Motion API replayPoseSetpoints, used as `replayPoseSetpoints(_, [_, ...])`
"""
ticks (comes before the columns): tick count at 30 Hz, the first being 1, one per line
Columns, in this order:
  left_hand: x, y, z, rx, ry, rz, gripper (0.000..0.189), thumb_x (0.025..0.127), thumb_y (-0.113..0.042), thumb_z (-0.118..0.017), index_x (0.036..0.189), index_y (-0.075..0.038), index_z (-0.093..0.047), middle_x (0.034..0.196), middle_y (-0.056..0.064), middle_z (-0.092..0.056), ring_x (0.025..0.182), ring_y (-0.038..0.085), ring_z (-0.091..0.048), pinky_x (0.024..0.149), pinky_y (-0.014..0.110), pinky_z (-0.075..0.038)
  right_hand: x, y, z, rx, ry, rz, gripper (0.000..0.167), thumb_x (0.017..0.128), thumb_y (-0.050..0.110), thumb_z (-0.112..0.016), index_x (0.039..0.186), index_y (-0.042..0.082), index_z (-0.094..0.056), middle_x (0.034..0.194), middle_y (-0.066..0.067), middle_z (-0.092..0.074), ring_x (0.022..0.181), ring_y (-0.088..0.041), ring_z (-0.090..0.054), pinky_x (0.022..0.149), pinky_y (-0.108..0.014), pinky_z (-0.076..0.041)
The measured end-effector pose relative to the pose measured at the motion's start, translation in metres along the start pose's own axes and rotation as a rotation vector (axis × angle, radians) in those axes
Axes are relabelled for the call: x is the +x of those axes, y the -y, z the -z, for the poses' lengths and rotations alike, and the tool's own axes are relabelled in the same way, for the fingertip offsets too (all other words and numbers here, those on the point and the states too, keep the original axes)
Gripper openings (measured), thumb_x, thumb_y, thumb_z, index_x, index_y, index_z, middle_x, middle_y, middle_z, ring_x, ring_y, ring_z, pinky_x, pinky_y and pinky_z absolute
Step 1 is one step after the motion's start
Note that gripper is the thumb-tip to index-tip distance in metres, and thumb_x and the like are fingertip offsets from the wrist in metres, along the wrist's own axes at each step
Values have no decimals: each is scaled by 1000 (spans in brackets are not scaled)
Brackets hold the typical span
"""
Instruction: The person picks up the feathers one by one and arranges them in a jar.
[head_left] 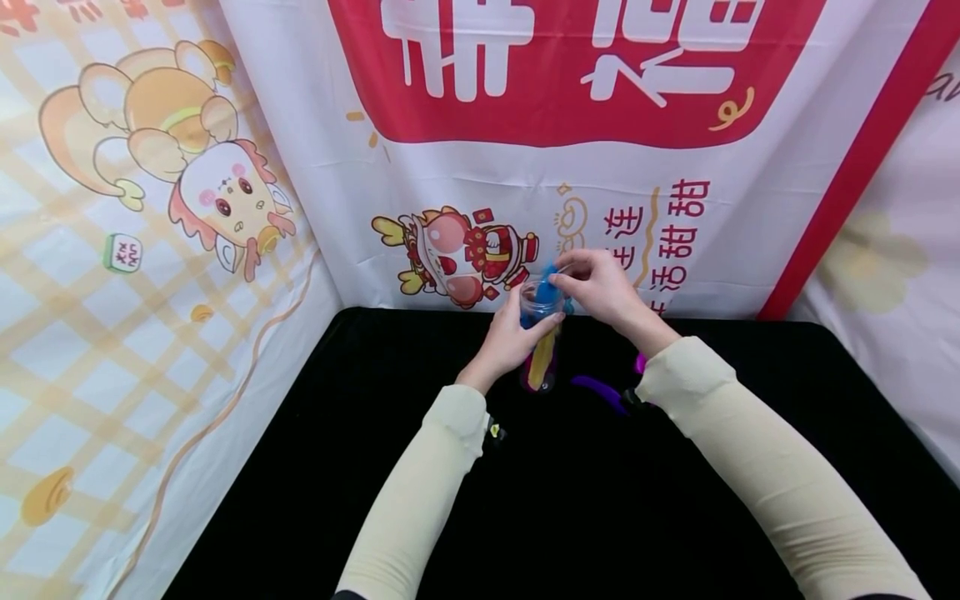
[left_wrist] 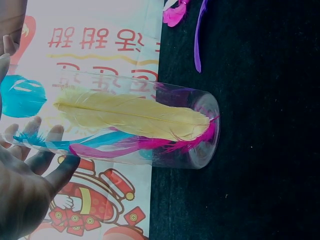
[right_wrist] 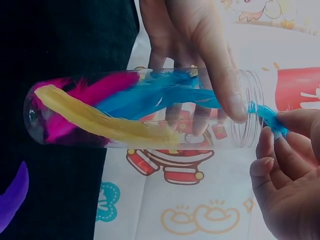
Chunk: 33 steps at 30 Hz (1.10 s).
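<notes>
Lettering is spreading over the backdrop in the head view: 甜甜, 活 and 连 are reading clearly, and bigger white characters are running off the top. The left hand is gripping a clear jar, mouth up, near the far edge of the black table, and the right hand is pinching a blue feather at the opening; a purple feather is lying nearby. Left wrist now: that lettering is standing upside down, a yellow feather and a magenta feather are lining the jar, and a pink feather is resting beyond. Right wrist: screw threads are showing, the blue feather is running inside, and a teal badge is carrying an unreadable white mark
</notes>
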<state>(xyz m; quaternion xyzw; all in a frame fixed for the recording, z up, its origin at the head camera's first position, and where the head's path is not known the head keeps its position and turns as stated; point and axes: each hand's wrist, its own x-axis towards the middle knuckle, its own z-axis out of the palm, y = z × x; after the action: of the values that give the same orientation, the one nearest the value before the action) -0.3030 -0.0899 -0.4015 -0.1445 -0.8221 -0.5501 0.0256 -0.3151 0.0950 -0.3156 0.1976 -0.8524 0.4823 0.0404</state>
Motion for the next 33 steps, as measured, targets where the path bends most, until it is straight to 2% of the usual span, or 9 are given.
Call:
replayPoseSetpoints(10, [0, -1, 0, 10, -1, 4, 86, 95, -54, -69, 160, -18, -25, 148, 8, -48, 130, 23, -52, 107, 44, -46, 0, -5, 1, -39, 47, -29, 27, 101, 22, -67, 117, 2, -74, 110, -15, -74, 94, -23, -69, 78, -30, -54])
replayPoseSetpoints(18, [0, -2, 0, 31, -14, -2, 84, 95, -54, -69, 159, -19, -26, 148, 10, -48, 131, 24, -52, 111, 45, -43, -1, -4, 2, -25, 56, -17, 26, 101, 22, -68, 115, 2, -75, 106, -17, -75, 85, -25, -69, 71, -27, -53])
replayPoseSetpoints(25, [-1, -1, 0, 34, -7, -1, 84, 95, -54, -68, 159, -18, -27, 149, 12, -48, 132, 24, -51, 112, 46, -42, -1, -5, 2, -17, 77, 0, 30, 102, 27, -66, 118, 3, -75, 113, -15, -73, 81, -24, -69, 71, -28, -52])
replayPoseSetpoints(28, [-1, 0, 0, 30, -9, -9, 83, 95, -53, -68, 158, -18, -27, 149, 13, -48, 131, 24, -52, 111, 46, -43, -2, -5, 2, -15, 82, 17, 28, 102, 24, -65, 117, 2, -75, 112, -16, -73, 82, -26, -68, 69, -28, -52])
replayPoseSetpoints(33, [-1, 0, 0, 33, -15, -8, 83, 95, -55, -69, 158, -18, -28, 145, 9, -50, 126, 23, -54, 107, 45, -46, -2, -5, 2, -23, 85, 38, 19, 100, 14, -67, 111, 2, -77, 105, -15, -74, 88, -24, -67, 74, -29, -52])
